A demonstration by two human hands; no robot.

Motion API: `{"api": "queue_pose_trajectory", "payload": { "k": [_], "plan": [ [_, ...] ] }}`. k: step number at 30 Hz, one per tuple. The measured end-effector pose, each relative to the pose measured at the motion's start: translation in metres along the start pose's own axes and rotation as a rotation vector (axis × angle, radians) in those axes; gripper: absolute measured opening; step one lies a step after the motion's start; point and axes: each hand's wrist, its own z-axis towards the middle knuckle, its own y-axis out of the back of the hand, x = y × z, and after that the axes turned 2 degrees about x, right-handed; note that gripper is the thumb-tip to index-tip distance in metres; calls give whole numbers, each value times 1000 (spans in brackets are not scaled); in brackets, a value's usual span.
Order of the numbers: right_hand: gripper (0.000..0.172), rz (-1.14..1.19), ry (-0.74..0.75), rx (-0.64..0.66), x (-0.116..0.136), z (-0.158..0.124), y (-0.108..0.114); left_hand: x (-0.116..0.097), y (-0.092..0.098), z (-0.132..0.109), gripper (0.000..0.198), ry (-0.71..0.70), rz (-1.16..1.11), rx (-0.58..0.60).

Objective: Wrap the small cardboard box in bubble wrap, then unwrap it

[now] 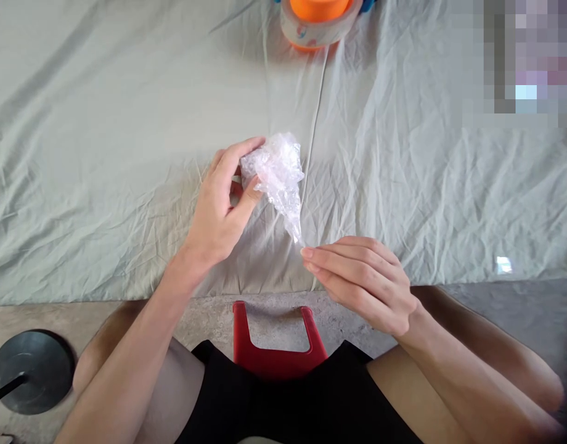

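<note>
A crumpled bundle of clear bubble wrap [278,169] is held over the grey cloth, near the middle of the view. My left hand [223,200] grips its left side, thumb in front and fingers around the back. The wrap narrows to a twisted tail at its lower right. My right hand [364,280] pinches the end of that tail between thumb and fingertips. Whatever the wrap may contain cannot be made out.
Grey wrinkled cloth [126,123] covers the table. At the top stands an orange tape dispenser [318,9] with a roll of tape [320,32]. Below the table edge are a red stool [278,361] and a black round base [32,371].
</note>
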Motion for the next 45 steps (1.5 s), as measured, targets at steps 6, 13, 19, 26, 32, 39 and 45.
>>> {"api": "queue_pose_trajectory", "payload": {
  "k": [6,13,19,26,32,39,45],
  "plan": [
    [33,-50,-53,-55,-4,0,3,5,-1,4,40,29,7,-31],
    [40,-115,51,-52,-8,2,9,5,-1,9,46,71,-10,-16],
    [37,-134,80,-37,-7,-4,9,2,-5,13,50,102,26,-52],
    [29,-36,-72,-90,-1,-8,4,-19,-6,7,52,-83,258,-155],
    [29,33,-187,-179,2,-14,-1,-33,-3,-8,51,-429,407,-3],
    [38,145,-300,-144,6,-10,9,-26,-16,2,24,-403,349,-2],
    [38,197,-350,-95,1,-10,15,-32,-16,9,16,-323,260,49]
  ]
}}
